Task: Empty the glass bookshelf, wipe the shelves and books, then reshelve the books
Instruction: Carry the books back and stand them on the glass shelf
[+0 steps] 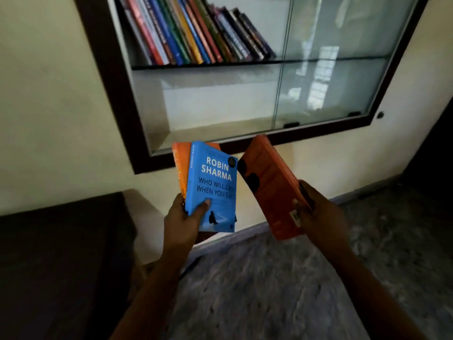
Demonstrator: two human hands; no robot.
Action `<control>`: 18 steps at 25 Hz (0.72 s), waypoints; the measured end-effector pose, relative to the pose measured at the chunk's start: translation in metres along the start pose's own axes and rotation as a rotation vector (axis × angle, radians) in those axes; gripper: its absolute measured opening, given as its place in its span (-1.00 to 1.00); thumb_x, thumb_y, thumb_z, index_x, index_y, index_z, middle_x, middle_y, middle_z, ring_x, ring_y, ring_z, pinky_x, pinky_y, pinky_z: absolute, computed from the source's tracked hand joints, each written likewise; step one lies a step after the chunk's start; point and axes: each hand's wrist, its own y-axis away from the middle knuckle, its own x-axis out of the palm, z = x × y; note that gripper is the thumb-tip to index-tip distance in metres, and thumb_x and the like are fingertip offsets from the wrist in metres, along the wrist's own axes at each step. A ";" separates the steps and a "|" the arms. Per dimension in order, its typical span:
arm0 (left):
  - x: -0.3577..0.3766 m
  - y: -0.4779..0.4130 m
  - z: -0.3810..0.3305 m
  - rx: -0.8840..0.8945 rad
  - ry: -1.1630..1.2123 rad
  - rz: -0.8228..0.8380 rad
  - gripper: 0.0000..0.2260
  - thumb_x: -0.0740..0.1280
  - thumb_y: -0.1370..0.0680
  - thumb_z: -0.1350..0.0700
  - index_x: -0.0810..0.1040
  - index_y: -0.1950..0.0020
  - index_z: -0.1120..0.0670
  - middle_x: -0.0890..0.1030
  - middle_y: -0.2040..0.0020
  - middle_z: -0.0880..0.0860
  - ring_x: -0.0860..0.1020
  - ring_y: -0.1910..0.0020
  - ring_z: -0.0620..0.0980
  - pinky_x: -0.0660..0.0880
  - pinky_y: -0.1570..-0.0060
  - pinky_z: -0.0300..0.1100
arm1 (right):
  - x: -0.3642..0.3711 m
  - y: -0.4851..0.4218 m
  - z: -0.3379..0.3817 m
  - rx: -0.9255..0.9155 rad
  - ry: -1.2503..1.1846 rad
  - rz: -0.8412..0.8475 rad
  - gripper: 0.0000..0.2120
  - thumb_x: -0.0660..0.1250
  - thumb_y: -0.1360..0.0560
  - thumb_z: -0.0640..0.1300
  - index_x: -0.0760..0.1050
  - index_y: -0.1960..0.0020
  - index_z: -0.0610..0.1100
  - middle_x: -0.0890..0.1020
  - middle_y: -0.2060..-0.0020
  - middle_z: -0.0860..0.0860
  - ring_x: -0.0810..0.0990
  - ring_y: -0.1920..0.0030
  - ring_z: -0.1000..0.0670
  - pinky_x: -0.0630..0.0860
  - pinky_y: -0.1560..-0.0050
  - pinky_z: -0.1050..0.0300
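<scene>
Bookshelf (117, 99) fills 12 o'clock, L bay open for reach. Row of bks (196, 33) leans on upper shelf at 11; none seen on lower shelf. Near centre, tilted bk (272, 190) at 3 angles toward blue bk (213, 187) at 9, orange bk (180, 165) fanned behind, prob. to stack them. R hand (316, 212) clamps tilted bk's edge; L hand (181, 217) grips the pair, thumb on cover vs. slipping.

Glossy paper blue book (215, 182); glass shelf (245, 63).

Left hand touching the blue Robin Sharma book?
Touching. The head view shows the left hand gripping the blue book at its lower corner, thumb pressed flat on the front cover.
</scene>
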 end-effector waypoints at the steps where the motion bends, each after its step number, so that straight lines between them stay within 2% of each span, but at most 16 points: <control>1: 0.020 -0.019 -0.008 0.019 -0.007 -0.003 -0.85 0.42 -0.48 0.10 0.50 0.02 -0.02 0.62 0.10 -0.06 0.62 0.18 -0.12 0.53 0.37 -0.34 | -0.006 -0.025 -0.007 -0.019 -0.003 -0.014 -0.63 0.25 -0.52 -0.04 0.44 -0.32 -0.04 0.65 0.01 -0.07 0.63 0.07 -0.07 0.52 -0.01 0.09; 3: 0.064 -0.062 -0.024 0.065 -0.003 -0.005 -0.86 0.41 -0.48 0.11 0.49 0.02 0.00 0.62 0.12 -0.06 0.61 0.22 -0.14 0.50 0.43 -0.38 | -0.019 -0.083 -0.023 -0.033 0.000 -0.052 -0.67 0.22 -0.53 -0.01 0.45 -0.28 0.03 0.67 0.08 -0.04 0.64 0.14 -0.08 0.58 0.02 -0.04; 5: 0.104 -0.101 -0.044 0.114 -0.001 -0.007 -0.84 0.40 -0.49 0.13 0.49 -0.03 0.04 0.60 0.13 -0.07 0.60 0.24 -0.17 0.48 0.44 -0.41 | -0.025 -0.134 -0.041 -0.047 -0.014 -0.105 -0.64 0.20 -0.52 0.04 0.44 -0.30 0.02 0.65 0.10 -0.01 0.62 0.18 -0.03 0.56 0.02 0.04; 7: 0.135 -0.134 -0.063 0.180 0.001 -0.026 -0.84 0.39 -0.50 0.15 0.48 -0.03 0.05 0.59 0.14 -0.11 0.58 0.23 -0.19 0.48 0.43 -0.42 | -0.027 -0.173 -0.053 -0.103 -0.034 -0.169 -0.44 0.12 -0.42 0.22 0.43 -0.32 -0.03 0.62 0.14 0.02 0.58 0.19 0.02 0.48 0.03 0.16; 8: 0.146 -0.148 -0.072 0.212 -0.006 -0.042 -0.85 0.39 -0.50 0.15 0.48 -0.03 0.06 0.58 0.14 -0.13 0.57 0.22 -0.19 0.48 0.41 -0.43 | -0.026 -0.190 -0.059 -0.128 -0.062 -0.191 -0.36 0.07 -0.39 0.27 0.43 -0.33 -0.05 0.60 0.16 0.04 0.58 0.19 0.03 0.47 0.04 0.17; 10: 0.163 -0.175 -0.087 0.275 -0.037 -0.069 -0.84 0.38 -0.51 0.14 0.47 -0.05 0.08 0.56 0.13 -0.15 0.56 0.21 -0.24 0.48 0.38 -0.45 | -0.022 -0.222 -0.066 -0.168 -0.117 -0.226 -0.33 0.04 -0.39 0.30 0.43 -0.33 -0.07 0.61 0.16 0.03 0.59 0.20 0.03 0.48 0.07 0.17; 14: 0.186 -0.224 -0.113 0.386 -0.086 -0.166 -0.83 0.37 -0.51 0.11 0.47 -0.06 0.09 0.58 0.11 -0.11 0.56 0.18 -0.24 0.49 0.36 -0.43 | -0.007 -0.301 -0.071 -0.291 -0.214 -0.302 -0.53 0.08 -0.45 0.21 0.44 -0.27 0.05 0.60 0.17 0.13 0.59 0.22 0.09 0.51 0.17 0.21; 16: 0.194 -0.242 -0.129 0.429 -0.087 -0.216 -0.83 0.36 -0.51 0.13 0.46 -0.07 0.08 0.57 0.11 -0.12 0.56 0.17 -0.21 0.48 0.43 -0.42 | 0.001 -0.337 -0.070 -0.318 -0.376 -0.262 -0.58 0.13 -0.45 0.21 0.42 -0.27 0.15 0.61 0.09 0.21 0.63 0.13 0.15 0.59 0.06 0.10; 18: 0.203 -0.259 -0.147 0.464 -0.074 -0.271 -0.82 0.36 -0.51 0.14 0.47 -0.09 0.07 0.55 0.12 -0.14 0.56 0.15 -0.18 0.51 0.45 -0.37 | 0.008 -0.371 -0.065 -0.332 -0.492 -0.230 -0.62 0.15 -0.44 0.23 0.36 -0.25 0.33 0.61 0.06 0.24 0.65 0.09 0.11 0.61 0.03 -0.03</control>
